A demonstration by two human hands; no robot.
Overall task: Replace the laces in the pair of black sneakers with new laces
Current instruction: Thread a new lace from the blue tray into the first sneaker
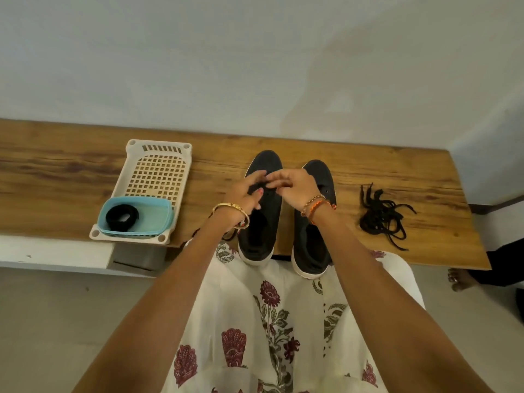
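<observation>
Sneakers are being relaced: a lace end is pinched at the left shoe's far eyelets by both hands; threading likely follows.

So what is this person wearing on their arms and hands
Both forearms are bare, no sleeves. The left hand has a gold bangle at the wrist, with a red-and-white band beside it. The right hand has beaded and orange thread bracelets at the wrist. One left fingernail looks painted pinkish.
</observation>
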